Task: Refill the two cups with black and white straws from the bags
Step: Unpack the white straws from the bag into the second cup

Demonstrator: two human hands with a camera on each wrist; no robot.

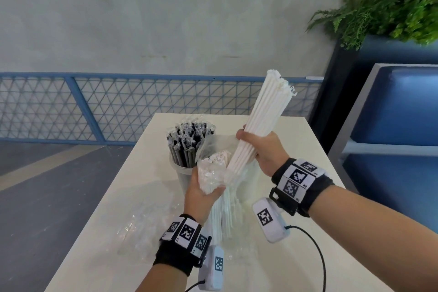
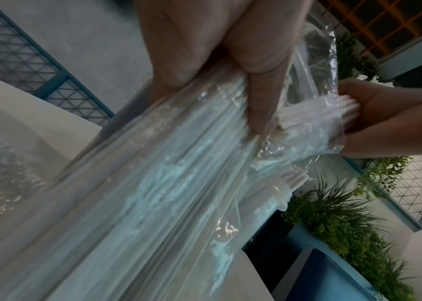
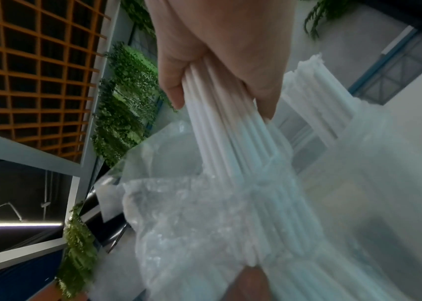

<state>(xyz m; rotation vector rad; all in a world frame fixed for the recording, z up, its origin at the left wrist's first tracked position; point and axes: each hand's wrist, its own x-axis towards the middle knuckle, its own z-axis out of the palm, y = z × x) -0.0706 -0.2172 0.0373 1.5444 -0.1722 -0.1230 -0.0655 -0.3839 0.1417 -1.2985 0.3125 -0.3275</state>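
White straws [image 1: 257, 121] stand as a thick bundle in the person's right hand [image 1: 259, 152], whose fingers are wrapped around the lower part of the bundle. The bundle is tilted, its top ends pointing up and away above the counter [image 1: 308, 149], and its lower ends are still inside the open mouth of a clear plastic bag [image 1: 213, 173]. The left hand [image 1: 201, 194] grips this bag from below and from the side, with the fingers closed around the plastic and the straws that remain in it. From the left wrist view the thumb [image 2: 258, 101] presses on the wrinkled plastic over the straws.

Just behind the bag, a clear cup [image 1: 181, 173] stands upright on the counter, filled with black straws [image 1: 187, 147] in thin transparent wrappers. Another clear plastic bag, flat [image 1: 142, 227], lies on the counter to the left of the left wrist. Both wrists carry black bands with printed square markers and small white devices with cables.
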